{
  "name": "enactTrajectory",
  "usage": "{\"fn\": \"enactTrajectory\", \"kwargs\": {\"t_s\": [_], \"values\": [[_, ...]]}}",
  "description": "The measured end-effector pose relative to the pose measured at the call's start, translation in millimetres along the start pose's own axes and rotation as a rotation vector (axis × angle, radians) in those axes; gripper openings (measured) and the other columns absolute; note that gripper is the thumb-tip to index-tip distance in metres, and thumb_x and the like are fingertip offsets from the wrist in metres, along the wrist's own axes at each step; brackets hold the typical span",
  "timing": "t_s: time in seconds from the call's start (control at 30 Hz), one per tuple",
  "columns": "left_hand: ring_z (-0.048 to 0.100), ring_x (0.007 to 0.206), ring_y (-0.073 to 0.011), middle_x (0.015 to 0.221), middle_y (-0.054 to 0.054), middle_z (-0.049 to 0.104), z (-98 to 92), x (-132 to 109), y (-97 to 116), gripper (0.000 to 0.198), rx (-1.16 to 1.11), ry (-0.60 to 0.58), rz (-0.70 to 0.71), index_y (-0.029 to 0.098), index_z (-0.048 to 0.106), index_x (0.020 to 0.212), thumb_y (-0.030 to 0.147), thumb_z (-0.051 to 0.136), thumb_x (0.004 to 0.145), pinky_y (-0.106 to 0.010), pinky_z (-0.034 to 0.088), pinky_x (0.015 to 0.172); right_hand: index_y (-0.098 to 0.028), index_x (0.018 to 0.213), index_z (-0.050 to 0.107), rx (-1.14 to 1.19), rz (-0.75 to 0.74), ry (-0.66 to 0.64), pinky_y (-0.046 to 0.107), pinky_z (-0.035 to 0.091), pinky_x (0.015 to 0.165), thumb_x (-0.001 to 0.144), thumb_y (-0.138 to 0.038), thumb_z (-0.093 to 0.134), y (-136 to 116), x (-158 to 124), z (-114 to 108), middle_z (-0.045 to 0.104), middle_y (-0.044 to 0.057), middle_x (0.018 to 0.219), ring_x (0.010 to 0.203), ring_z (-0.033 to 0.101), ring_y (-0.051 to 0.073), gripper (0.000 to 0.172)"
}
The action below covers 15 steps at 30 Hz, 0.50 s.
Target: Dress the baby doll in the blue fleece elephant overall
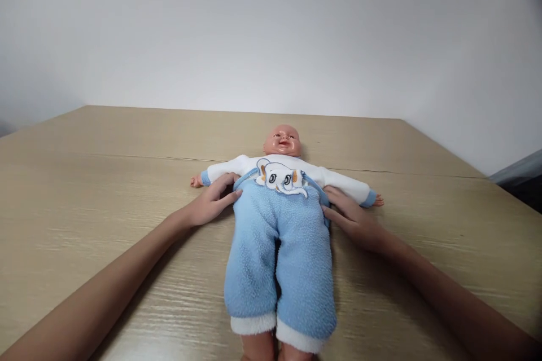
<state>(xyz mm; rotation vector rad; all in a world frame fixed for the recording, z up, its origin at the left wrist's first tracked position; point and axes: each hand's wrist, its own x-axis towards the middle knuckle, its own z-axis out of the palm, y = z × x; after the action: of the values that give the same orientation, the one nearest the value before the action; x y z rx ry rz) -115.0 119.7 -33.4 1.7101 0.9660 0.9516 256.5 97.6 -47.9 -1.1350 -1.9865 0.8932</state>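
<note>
A baby doll [283, 142] lies face up on the table, its arms spread to both sides and its legs towards me. It wears blue fleece overalls [279, 237] with white cuffs and an elephant face on the bib, over a white top [345, 181] with blue cuffs. My left hand [214, 200] grips the overalls at the waist, thumb on the front and fingertips partly hidden at the side. On the opposite side, my right hand [351, 217] grips the overalls under the doll's outstretched arm; some of its fingertips are hidden behind the cloth.
The light wooden table [127, 192] has a seam running across it behind the doll's shoulders. A plain pale wall [254, 34] rises beyond the far edge. Something grey and dark [523, 177] shows past the right edge.
</note>
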Motion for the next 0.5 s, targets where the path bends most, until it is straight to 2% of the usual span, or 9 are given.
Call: {"fn": "enactTrajectory", "kwargs": {"t_s": [0.1, 0.2, 0.27, 0.3, 0.37, 0.43, 0.5], "values": [[0.057, 0.116, -0.0312, 0.112, -0.008, 0.072, -8.1, -1.2, -0.6, 0.017, 0.010, -0.051, -0.010, 0.022, 0.080, 0.097, 0.024, 0.088, 0.081, -0.029, 0.041, 0.107, -0.028, 0.111, 0.080, 0.013, -0.010, -0.061, 0.054, 0.042, 0.117, 0.093, -0.045, 0.075, 3.2, -3.4, -4.5, 0.075, 0.009, 0.123, 0.120, 0.062, 0.037, 0.026], [0.056, 0.132, -0.0347, 0.122, -0.010, 0.074, -8.8, -3.2, -1.9, 0.035, -0.083, -0.056, -0.070, 0.023, 0.082, 0.102, 0.013, 0.093, 0.070, -0.030, 0.037, 0.118, -0.029, 0.123, 0.079, 0.132, 0.052, -0.042, 0.060, 0.028, 0.132, 0.080, -0.039, 0.089, 4.2, -6.1, -3.9, 0.075, 0.007, 0.137, 0.143, 0.055, 0.041, 0.045], [0.056, 0.137, -0.0345, 0.125, -0.010, 0.074, -6.9, -4.0, -3.7, 0.041, -0.123, -0.071, -0.097, 0.023, 0.081, 0.105, 0.011, 0.093, 0.069, -0.031, 0.037, 0.120, -0.028, 0.125, 0.078, 0.249, 0.084, -0.034, 0.057, 0.022, 0.135, 0.072, -0.030, 0.095, 3.4, -6.8, -0.4, 0.074, 0.007, 0.142, 0.152, 0.049, 0.040, 0.057], [0.058, 0.136, -0.0344, 0.124, -0.011, 0.075, -5.5, -4.2, -4.5, 0.039, -0.145, -0.082, -0.104, 0.022, 0.081, 0.105, 0.012, 0.093, 0.070, -0.032, 0.039, 0.119, -0.028, 0.125, 0.078, 0.330, 0.104, -0.034, 0.056, 0.024, 0.135, 0.070, -0.027, 0.096, 2.4, -6.9, 2.3, 0.075, 0.007, 0.141, 0.152, 0.049, 0.039, 0.058], [0.062, 0.130, -0.0352, 0.115, -0.011, 0.077, -1.3, -4.2, -5.8, 0.033, -0.212, -0.087, -0.113, 0.022, 0.080, 0.101, 0.016, 0.093, 0.071, -0.035, 0.045, 0.113, -0.026, 0.119, 0.078, 0.523, 0.184, -0.024, 0.054, 0.037, 0.129, 0.069, -0.023, 0.095, -1.3, -6.5, 9.7, 0.079, 0.006, 0.132, 0.145, 0.058, 0.037, 0.053], [0.065, 0.124, -0.0362, 0.103, -0.009, 0.078, 5.8, -4.2, -6.1, 0.027, -0.289, -0.052, -0.114, 0.023, 0.079, 0.092, 0.020, 0.094, 0.070, -0.037, 0.050, 0.106, -0.026, 0.107, 0.078, 0.714, 0.288, 0.025, 0.050, 0.052, 0.116, 0.071, -0.027, 0.091, -7.3, -5.7, 18.9, 0.083, 0.005, 0.114, 0.129, 0.068, 0.036, 0.038], [0.066, 0.120, -0.0358, 0.097, -0.006, 0.078, 16.1, -4.6, -5.7, 0.024, -0.383, 0.025, -0.119, 0.024, 0.076, 0.087, 0.025, 0.094, 0.070, -0.039, 0.051, 0.103, -0.026, 0.097, 0.076, 0.828, 0.351, 0.088, 0.047, 0.059, 0.103, 0.076, -0.036, 0.083, -14.8, -4.8, 28.5, 0.083, 0.003, 0.098, 0.115, 0.074, 0.034, 0.024]]}}
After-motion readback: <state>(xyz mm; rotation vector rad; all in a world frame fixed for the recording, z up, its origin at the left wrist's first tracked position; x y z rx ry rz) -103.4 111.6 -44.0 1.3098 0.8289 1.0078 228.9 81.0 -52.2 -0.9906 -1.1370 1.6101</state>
